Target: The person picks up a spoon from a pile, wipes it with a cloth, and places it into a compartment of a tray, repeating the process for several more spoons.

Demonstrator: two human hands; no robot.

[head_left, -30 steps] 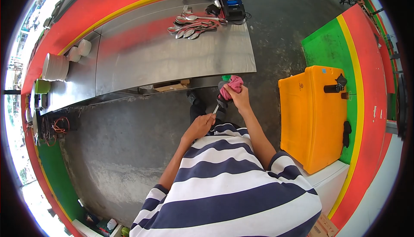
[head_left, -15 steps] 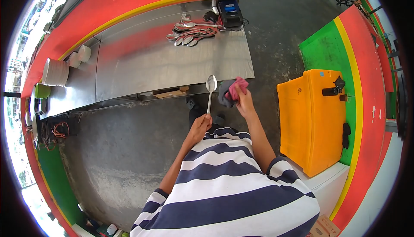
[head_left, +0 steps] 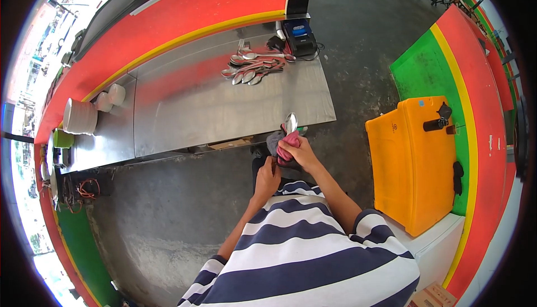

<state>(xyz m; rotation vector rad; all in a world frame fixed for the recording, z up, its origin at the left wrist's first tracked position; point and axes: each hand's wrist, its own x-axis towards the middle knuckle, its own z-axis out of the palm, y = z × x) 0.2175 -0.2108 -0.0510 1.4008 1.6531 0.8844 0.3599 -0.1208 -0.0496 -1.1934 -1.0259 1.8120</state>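
Note:
A metal spoon [head_left: 291, 122] points away from me, its bowl showing above a pink and grey cloth [head_left: 290, 141]. My right hand [head_left: 301, 153] is closed on the cloth, which is wrapped around the spoon's handle. Lower down, my left hand [head_left: 269, 177] pinches the handle end, mostly hidden by the fingers. Both hands are close together in front of my striped shirt, just off the near edge of the steel counter [head_left: 196, 108]. Farther back on the counter lies a pile of spoons and forks [head_left: 253, 67].
Behind the cutlery stands a black card machine [head_left: 300, 39] with a cable. Stacked white plates [head_left: 79, 117], white bowls [head_left: 116, 94] and a green container [head_left: 62, 138] occupy the counter's left end. A large orange cooler box [head_left: 400, 167] stands to my right beside a green and red wall.
My right hand has brought the cloth left onto the spoon's handle, which was bare before. The left hand still holds the handle end. The view has shifted slightly.

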